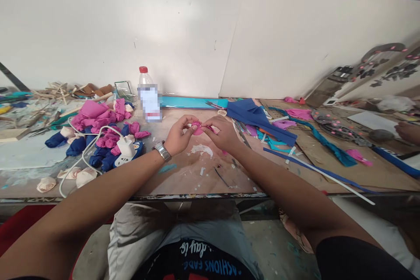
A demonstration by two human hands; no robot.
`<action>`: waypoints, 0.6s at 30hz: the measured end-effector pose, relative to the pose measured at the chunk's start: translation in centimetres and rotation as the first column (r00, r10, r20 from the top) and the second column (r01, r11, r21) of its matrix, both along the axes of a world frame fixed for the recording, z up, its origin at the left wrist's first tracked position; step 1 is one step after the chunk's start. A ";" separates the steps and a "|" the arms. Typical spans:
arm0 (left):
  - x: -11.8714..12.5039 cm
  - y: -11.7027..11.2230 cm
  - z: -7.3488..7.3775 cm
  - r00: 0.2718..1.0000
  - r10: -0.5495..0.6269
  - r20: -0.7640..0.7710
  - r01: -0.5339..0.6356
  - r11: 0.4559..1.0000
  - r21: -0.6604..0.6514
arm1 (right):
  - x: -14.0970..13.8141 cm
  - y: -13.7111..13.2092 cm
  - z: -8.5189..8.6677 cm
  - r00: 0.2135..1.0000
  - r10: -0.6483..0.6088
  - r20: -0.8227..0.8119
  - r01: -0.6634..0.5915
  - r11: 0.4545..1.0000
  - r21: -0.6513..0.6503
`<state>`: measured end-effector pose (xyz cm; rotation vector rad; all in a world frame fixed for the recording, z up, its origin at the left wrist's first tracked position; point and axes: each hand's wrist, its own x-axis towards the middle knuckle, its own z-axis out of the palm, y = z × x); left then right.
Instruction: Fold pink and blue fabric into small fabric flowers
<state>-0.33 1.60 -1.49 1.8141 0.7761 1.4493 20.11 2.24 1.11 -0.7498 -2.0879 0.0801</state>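
Between the fingertips of both hands is a small piece of bright pink fabric (198, 130), gathered and crumpled at its upper edge. My left hand (180, 134), with a metal watch (162, 151) at the wrist, pinches it from the left. From the other side my right hand (222, 133) grips it between thumb and fingers, partly hiding it. Below the hands, a whitish dried smear (201, 150) marks the wooden tabletop (183, 175). Folded dark blue fabric (251, 113) lies just right of my right hand, with scissors (215, 104) behind it.
Pink fabric pieces (93, 116), blue and cream fabric bundles, and a white charger (125, 146) with its cable crowd the left side. A red-capped bottle (144, 81) stands near the white panel (114, 22). Rightward lie a teal strip (320, 135) and another person's hand (407, 132).
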 end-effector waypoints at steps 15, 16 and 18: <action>0.1 -0.7 0.2 0.996 -0.026 -0.088 0.028 0.999 0.020 | 0.1 0.0 -0.2 1.000 -0.002 -0.012 0.002 1.000 0.003; 0.1 -0.7 0.2 0.997 -0.030 -0.077 0.031 0.999 0.011 | 0.0 0.0 -0.2 1.000 -0.002 -0.014 0.002 1.000 0.000; 0.2 -0.7 0.2 0.998 -0.051 -0.038 0.051 0.999 -0.015 | 0.0 0.0 -0.2 1.000 -0.005 -0.022 0.005 1.000 -0.006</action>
